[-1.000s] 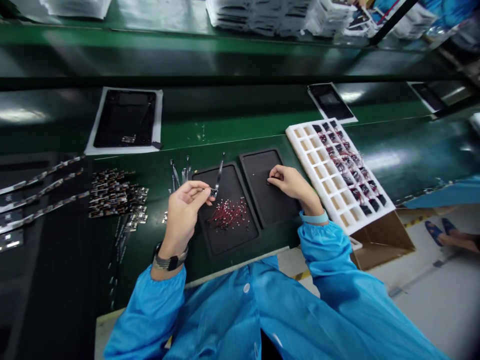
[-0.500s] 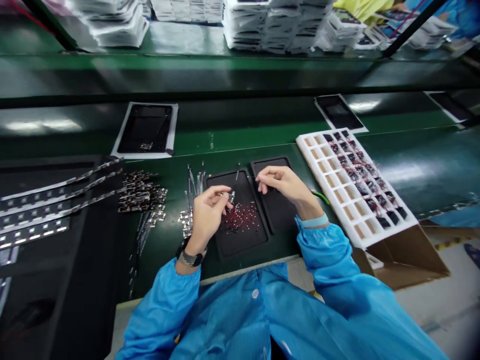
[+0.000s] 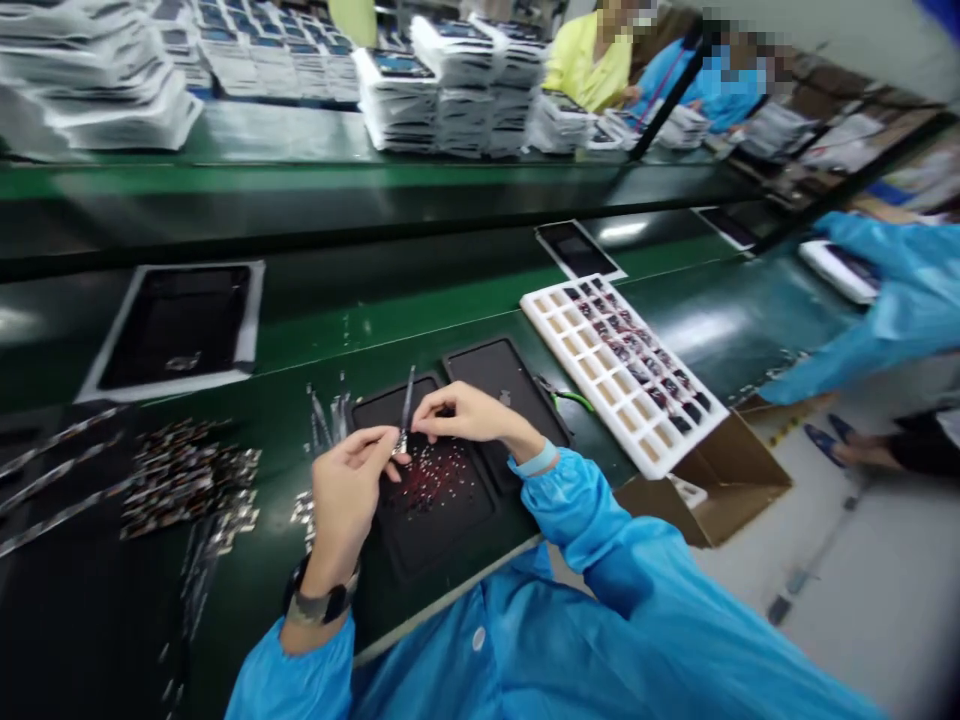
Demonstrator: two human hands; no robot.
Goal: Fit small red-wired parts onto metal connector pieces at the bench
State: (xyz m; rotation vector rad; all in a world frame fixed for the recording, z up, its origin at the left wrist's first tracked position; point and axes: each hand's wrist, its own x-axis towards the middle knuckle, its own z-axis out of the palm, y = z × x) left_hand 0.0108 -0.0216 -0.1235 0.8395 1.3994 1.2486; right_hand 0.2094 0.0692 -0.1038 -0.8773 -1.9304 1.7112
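Observation:
My left hand (image 3: 347, 485) is closed in a pinch on a thin dark flex cable (image 3: 407, 400) with a small metallic end. The strip stands upright from its fingertips. Close on the right, my right hand (image 3: 472, 412) has its thumb and fingers pressed together beside the cable. Whatever they hold is too small to make out. Beneath both hands lies a black tray (image 3: 401, 562) with many tiny red and whitish parts (image 3: 435, 475) scattered in it. More flex cables (image 3: 319, 418) lie left of this tray.
A second black tray (image 3: 480, 365) adjoins the first, with green-handled pliers (image 3: 574, 398) beside it. A white compartment tray (image 3: 652, 462) of dark wired parts overhangs a cardboard box (image 3: 739, 505). Component piles (image 3: 180, 475) lie left. A co-worker's blue sleeve (image 3: 862, 330) reaches in from the right.
The camera view has swung rightward, bringing co-workers into sight. My hands have come closer together, and the flex cable now stands up between them.

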